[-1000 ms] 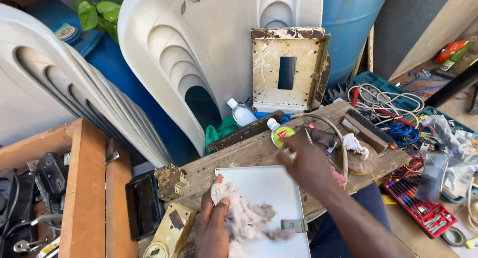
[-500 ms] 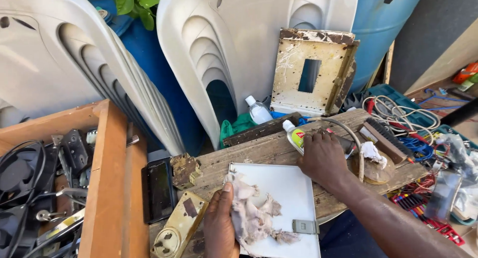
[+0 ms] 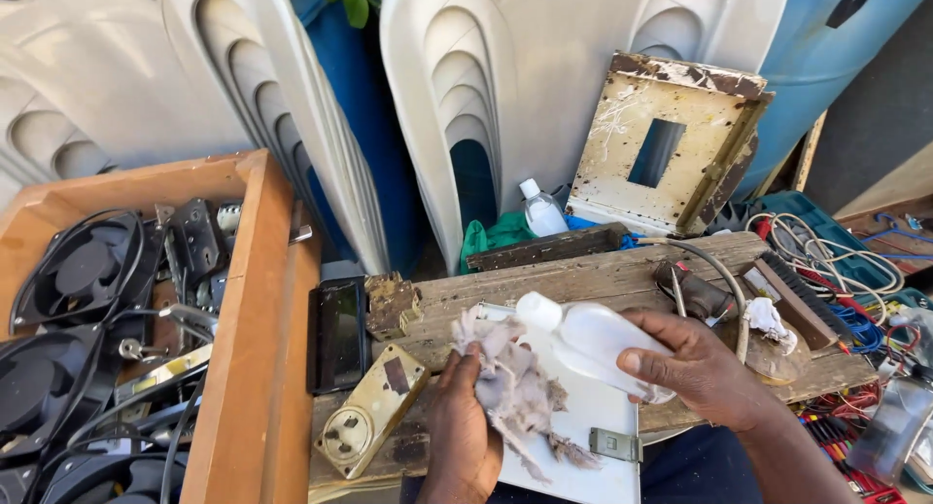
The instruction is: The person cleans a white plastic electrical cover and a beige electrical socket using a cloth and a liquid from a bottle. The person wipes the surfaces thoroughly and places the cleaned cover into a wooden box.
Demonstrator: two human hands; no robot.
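Now my right hand [image 3: 705, 368] has its fingers clamped round a white plastic bottle [image 3: 588, 337], tilted over the white panel [image 3: 603, 436]; my left hand [image 3: 465, 431] presses a frayed rag [image 3: 510, 382] onto that panel, on the wooden surface [image 3: 583, 280]

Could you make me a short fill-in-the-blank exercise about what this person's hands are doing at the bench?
1. The right hand holds a white plastic ____ tipped toward the rag.
2. The left hand presses a frayed rag onto a flat ____ panel.
3. The wooden box on the left holds black cooling ____.
4. The barrel behind the bench is ____ in colour.

Missing words: bottle; white; fans; blue
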